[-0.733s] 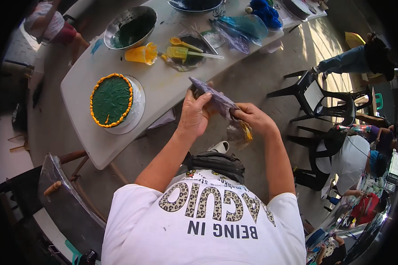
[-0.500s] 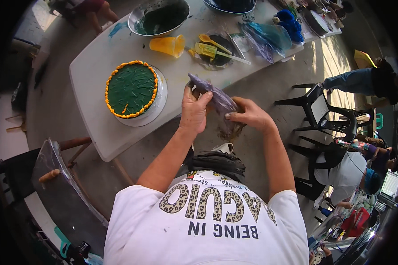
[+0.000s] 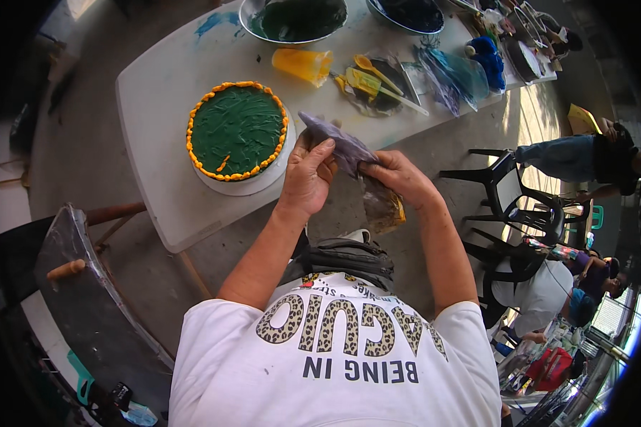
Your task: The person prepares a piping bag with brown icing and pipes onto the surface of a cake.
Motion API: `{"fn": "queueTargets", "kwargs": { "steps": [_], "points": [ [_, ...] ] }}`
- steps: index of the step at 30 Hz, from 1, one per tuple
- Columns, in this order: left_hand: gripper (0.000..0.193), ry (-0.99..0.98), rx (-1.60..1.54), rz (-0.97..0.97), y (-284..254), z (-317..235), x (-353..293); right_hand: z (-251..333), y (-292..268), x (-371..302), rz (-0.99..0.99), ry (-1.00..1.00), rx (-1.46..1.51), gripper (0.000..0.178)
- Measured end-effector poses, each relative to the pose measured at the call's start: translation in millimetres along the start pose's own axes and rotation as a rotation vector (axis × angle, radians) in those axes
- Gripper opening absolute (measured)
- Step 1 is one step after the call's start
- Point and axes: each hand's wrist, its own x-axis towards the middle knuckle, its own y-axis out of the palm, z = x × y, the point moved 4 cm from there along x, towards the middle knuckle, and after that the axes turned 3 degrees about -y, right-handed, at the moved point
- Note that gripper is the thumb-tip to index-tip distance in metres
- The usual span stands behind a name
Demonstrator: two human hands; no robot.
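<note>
Between both hands, just off the table's near edge, is a purple piping bag (image 3: 347,151). My left hand (image 3: 308,178) is closed round its narrower part, thumb on top, with the tip pointing up and left. My right hand (image 3: 402,179) pinches the bag farther back. Below that pinch the loose rear end hangs down, clear with brown and yellow smears. To the left, a round cake (image 3: 238,132) with dark green icing and a yellow-orange piped border stands on a white round board (image 3: 253,185). A short yellow-orange stroke lies on its top near the front edge.
The white table (image 3: 153,135) also holds a yellow-smeared plastic cup (image 3: 303,66), a yellow spatula (image 3: 365,82), a yellow spoon (image 3: 370,66) and two metal bowls of dark icing, one of them green (image 3: 292,21). Black chairs (image 3: 502,181) and people are at the right.
My right hand has shifted its grip and now pinches the bag, with the rear end hanging lower and its yellow smears showing. The view has shifted, moving the cake and tools rightward in it.
</note>
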Motion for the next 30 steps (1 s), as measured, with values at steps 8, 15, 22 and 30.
{"fn": "queueTargets", "kwargs": {
  "steps": [8,15,22,30],
  "points": [
    [0.067,0.004,0.138,0.125,19,-2,-12,-3,9,3,0.049,0.102,0.233,0.029],
    [0.075,0.139,0.276,0.000,16,2,-10,11,9,-3,-0.082,-0.069,-0.295,0.043],
    [0.073,0.160,0.303,-0.030,20,7,-6,7,10,1,-0.087,-0.055,-0.572,0.030],
    [0.067,0.167,0.347,-0.022,29,8,-2,-14,0,1,0.058,0.081,-0.381,0.026]
  ]
}}
